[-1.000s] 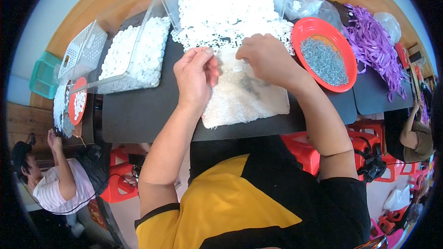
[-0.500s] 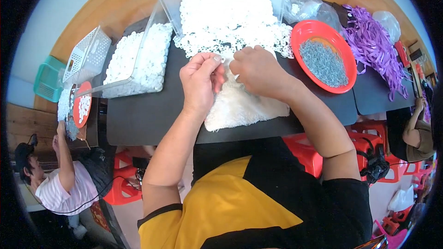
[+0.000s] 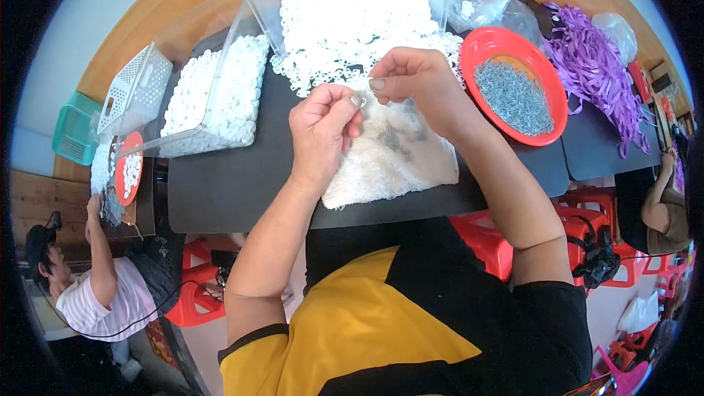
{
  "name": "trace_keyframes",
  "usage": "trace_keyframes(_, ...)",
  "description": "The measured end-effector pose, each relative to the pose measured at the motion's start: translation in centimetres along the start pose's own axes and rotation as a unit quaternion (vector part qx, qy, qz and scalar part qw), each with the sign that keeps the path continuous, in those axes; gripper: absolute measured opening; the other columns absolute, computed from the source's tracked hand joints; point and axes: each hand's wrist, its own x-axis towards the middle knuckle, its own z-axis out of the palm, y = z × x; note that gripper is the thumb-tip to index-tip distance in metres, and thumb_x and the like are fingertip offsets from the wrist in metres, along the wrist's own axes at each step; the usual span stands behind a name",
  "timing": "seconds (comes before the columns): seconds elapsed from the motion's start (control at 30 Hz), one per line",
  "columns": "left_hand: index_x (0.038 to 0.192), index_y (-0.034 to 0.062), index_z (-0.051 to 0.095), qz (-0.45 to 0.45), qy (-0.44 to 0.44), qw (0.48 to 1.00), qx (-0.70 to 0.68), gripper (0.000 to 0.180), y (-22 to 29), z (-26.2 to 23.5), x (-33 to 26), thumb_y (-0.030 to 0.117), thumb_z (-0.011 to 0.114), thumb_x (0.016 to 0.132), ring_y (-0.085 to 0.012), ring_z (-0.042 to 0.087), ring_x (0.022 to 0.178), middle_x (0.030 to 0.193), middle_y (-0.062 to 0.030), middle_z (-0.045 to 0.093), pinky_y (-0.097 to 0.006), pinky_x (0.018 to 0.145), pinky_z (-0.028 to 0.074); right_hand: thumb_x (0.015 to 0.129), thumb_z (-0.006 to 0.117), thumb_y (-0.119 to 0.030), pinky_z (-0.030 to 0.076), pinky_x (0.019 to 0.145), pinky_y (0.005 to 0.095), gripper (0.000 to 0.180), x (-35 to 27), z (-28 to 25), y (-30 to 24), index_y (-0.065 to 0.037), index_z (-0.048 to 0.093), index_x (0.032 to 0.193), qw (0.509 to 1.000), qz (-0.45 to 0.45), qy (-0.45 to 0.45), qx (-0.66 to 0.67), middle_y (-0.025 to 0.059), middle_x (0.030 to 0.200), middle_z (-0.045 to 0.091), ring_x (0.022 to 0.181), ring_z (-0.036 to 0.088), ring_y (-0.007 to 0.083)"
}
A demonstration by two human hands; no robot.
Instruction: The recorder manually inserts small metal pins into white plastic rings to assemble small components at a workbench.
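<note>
Both hands have lifted off the cloth since a second ago and now meet above it, where earlier they were pressed lower over the white towel (image 3: 400, 165). I take that towel, lying on the dark table (image 3: 227, 183), as my landmark. Far to its left, past the table edge, another person (image 3: 88, 286) in a pink shirt reaches toward a small red plate (image 3: 126, 169), with a white mesh basket (image 3: 136, 92) and a teal crate (image 3: 73, 132) beyond. Nearer, still left of the towel, a clear bin of white rings (image 3: 220, 95) stands tilted on the table. My left hand (image 3: 319, 136) hovers over the towel's left edge, fingers curled in tight, thumb and forefinger pinched on a small white ring (image 3: 361, 97). My right hand (image 3: 414, 81) sits above the towel's far edge, its thumb and forefinger closed on the same small piece, so the two hands touch at it; I cannot tell whether anything else is gripped. Behind the towel spreads a big heap of loose white rings (image 3: 352, 22). Right of the towel a red bowl (image 3: 490, 45) holds small grey metal pieces (image 3: 513, 95), with clear plastic bags (image 3: 484, 4) behind it. Farthest right lie purple strips (image 3: 594, 73), and another person's arm (image 3: 656, 198) shows at the edge.
</note>
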Motion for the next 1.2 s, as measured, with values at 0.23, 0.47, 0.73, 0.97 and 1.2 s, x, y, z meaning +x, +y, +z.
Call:
trace_keyframes(0.23, 0.085, -0.0005, 0.061, 0.006, -0.006, 1.000, 0.005, 0.006, 0.09, 0.08, -0.19, 0.004, 0.059, 0.088, -0.0055, 0.050, 0.053, 0.068, -0.0027, 0.059, -0.019, 0.046, 0.038, 0.081, 0.065, -0.005, 0.045, 0.068, 0.0236, 0.009, -0.01, 0.06, 0.02, 0.001, 0.067, 0.088, 1.000, 0.004, -0.005, -0.015, 0.0034, 0.075, 0.063, 0.070, 0.056, 0.0102)
trace_keyframes(0.47, 0.085, -0.0011, 0.061, 0.018, -0.008, 1.000, 0.024, 0.007, -0.04, -0.10, -0.21, 0.003, 0.058, 0.088, -0.0054, 0.050, 0.054, 0.068, -0.0023, 0.059, -0.019, 0.048, 0.039, 0.079, 0.065, -0.005, 0.045, 0.069, 0.0230, 0.009, -0.20, 0.52, 0.14, -0.001, 0.067, 0.087, 0.998, 0.005, -0.013, -0.061, 0.0020, 0.074, 0.064, 0.071, 0.058, 0.0091)
trace_keyframes(0.73, 0.092, -0.0001, 0.062, -0.008, -0.026, 1.000, -0.010, 0.009, 0.02, 0.05, 0.05, 0.009, 0.061, 0.091, -0.0051, 0.052, 0.054, 0.070, -0.0024, 0.060, -0.018, 0.044, 0.039, 0.081, 0.066, -0.008, 0.044, 0.067, 0.0241, 0.010, 0.05, -0.01, 0.10, -0.002, 0.067, 0.089, 1.000, 0.013, -0.003, 0.003, 0.0039, 0.074, 0.065, 0.070, 0.059, 0.0106)
trace_keyframes(0.97, 0.091, 0.0005, 0.062, -0.030, -0.030, 0.999, -0.004, 0.007, -0.21, -0.13, 0.18, 0.007, 0.061, 0.092, -0.0050, 0.052, 0.054, 0.070, -0.0023, 0.060, -0.018, 0.043, 0.039, 0.082, 0.066, -0.009, 0.044, 0.067, 0.0240, 0.009, -0.02, 0.23, 0.22, -0.002, 0.067, 0.088, 1.000, 0.016, -0.004, -0.007, 0.0036, 0.074, 0.065, 0.069, 0.059, 0.0104)
trace_keyframes(1.2, 0.088, 0.0019, 0.062, -0.016, -0.026, 0.999, 0.020, 0.007, -0.20, -0.40, -0.12, 0.008, 0.062, 0.091, -0.0039, 0.050, 0.052, 0.068, -0.0005, 0.059, -0.017, 0.042, 0.036, 0.083, 0.065, -0.009, 0.043, 0.065, 0.0221, 0.009, -0.14, 0.59, -0.01, -0.002, 0.067, 0.088, 0.999, 0.008, -0.016, -0.035, 0.0024, 0.072, 0.064, 0.069, 0.058, 0.0091)
